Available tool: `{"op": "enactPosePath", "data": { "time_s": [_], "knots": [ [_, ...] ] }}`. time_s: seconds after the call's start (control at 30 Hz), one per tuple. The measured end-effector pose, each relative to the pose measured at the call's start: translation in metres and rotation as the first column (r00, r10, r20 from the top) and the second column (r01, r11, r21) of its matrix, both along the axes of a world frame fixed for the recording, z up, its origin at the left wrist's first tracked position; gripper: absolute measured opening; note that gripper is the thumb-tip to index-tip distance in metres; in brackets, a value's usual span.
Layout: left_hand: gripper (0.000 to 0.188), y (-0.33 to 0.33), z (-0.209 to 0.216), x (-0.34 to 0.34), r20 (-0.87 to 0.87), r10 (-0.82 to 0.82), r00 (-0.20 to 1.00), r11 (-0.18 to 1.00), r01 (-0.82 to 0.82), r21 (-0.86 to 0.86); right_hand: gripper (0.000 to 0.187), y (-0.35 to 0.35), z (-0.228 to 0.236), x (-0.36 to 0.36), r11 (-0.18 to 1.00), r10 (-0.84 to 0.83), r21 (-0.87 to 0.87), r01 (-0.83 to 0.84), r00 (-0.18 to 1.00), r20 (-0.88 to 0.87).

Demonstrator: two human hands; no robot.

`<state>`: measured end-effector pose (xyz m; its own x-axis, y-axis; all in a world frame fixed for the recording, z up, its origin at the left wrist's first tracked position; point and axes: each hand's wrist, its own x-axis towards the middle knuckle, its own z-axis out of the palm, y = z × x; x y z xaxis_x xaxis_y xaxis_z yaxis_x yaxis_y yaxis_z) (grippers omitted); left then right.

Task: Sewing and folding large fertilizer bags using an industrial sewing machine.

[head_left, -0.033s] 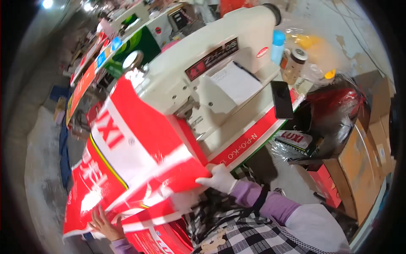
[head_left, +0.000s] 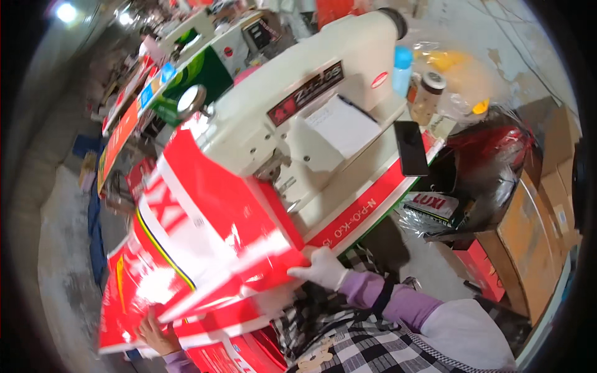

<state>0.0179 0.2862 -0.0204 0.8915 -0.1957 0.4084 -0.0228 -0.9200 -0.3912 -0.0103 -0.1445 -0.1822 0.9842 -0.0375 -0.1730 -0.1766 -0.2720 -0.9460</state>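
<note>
A large glossy red and white printed plastic sack (head_left: 205,217) drapes from the sewing machine's needle end down toward my lap. My left hand (head_left: 158,336) is bare and holds the sack's lower left part, its fingers partly hidden by the sheet. My right hand (head_left: 324,268) wears a white glove and pinches the sack's right edge beside the machine bed. The off-white sewing machine (head_left: 305,68) stands at a slant in front of me, the sack's upper edge lying near its needle bar (head_left: 272,168). Another red sack (head_left: 239,351) lies folded below, over the checked apron (head_left: 354,342).
A black phone (head_left: 410,148) lies on the machine bed's right end. White paper (head_left: 343,126) and a pen rest against the machine. Behind are a blue bottle (head_left: 402,71) and a lidded cup (head_left: 428,99). Cardboard boxes (head_left: 528,242) and plastic-wrapped packages (head_left: 435,205) fill the right side.
The sack's lower left part has shifted and turned slightly, showing a yellow strip. My left fingers have drawn in on it. My right hand stays at the same edge.
</note>
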Motion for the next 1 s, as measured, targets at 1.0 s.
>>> {"op": "enactPosePath", "data": {
  "time_s": [1.0],
  "knots": [
    [0.052, 0.010, -0.178, -0.286, -0.464, 0.087, 0.882, -0.893, -0.138, -0.429, 0.031, 0.248, 0.002, 0.097, 0.650, 0.749, 0.086, -0.755, 0.656, 0.097]
  ]
}}
